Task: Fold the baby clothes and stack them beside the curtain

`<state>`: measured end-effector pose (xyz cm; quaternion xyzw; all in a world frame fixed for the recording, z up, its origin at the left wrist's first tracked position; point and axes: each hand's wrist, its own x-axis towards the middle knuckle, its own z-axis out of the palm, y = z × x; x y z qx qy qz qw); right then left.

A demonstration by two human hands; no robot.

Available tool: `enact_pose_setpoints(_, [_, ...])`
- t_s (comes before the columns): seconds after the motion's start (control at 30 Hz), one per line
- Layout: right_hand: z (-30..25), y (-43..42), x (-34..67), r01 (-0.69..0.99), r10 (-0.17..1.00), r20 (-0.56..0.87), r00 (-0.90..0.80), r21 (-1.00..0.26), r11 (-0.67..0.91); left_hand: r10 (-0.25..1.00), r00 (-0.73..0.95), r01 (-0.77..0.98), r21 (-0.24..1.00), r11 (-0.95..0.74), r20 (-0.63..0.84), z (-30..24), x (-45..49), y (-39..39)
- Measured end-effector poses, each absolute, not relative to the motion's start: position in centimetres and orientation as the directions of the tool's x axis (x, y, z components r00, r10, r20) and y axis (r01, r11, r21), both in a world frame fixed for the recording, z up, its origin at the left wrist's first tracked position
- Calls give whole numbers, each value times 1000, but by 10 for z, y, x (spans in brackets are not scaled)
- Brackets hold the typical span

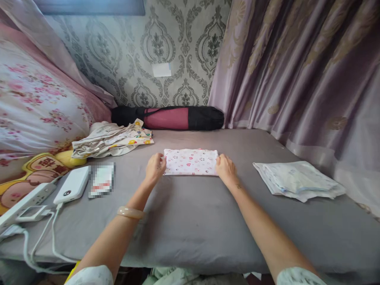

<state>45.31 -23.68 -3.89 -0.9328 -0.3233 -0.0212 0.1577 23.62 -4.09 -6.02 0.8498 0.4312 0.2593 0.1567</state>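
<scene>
A white cloth [190,162] printed with small pink and red motifs is folded into a long rectangle over the middle of the grey sheet. My left hand [156,167] pinches its left end, fingers closed on the edge. At the opposite end, my right hand [226,168] grips the right edge the same way. The cloth is stretched fairly straight between both hands. Whether its underside touches the sheet, I cannot tell.
Folded white cloths [298,180] lie to the right. A heap of crumpled cloths [111,138] is at back left. On the left are a white power bank [73,184], a power strip [26,202] and cables. A rolled mat bag [168,118] lies along the wall.
</scene>
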Motion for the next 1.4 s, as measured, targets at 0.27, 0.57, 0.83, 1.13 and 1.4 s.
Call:
enact_pose_setpoints(0.27, [-64, -156, 423, 931, 920, 172, 352, -161, -326, 576, 783, 557, 148, -817, 233, -72, 327, -75])
enact_pose_setpoints(0.57, [-84, -157, 438, 929, 926, 133, 353, -166, -331, 550, 820, 549, 57, -834, 159, -90, 330, -60])
enact_pose_setpoints(0.83, [-84, -153, 437, 922, 923, 108, 368, -171, -348, 547, 828, 549, 18, -836, 125, -96, 333, -57])
enact_pose_setpoints(1.13, [-87, -169, 456, 902, 884, 183, 429, -136, -410, 597, 781, 601, 39, -798, 184, -92, 326, -55])
enact_pose_setpoints(1.4, [-90, -171, 459, 895, 883, 156, 443, -138, -425, 587, 800, 585, 55, -809, 120, -94, 325, -53])
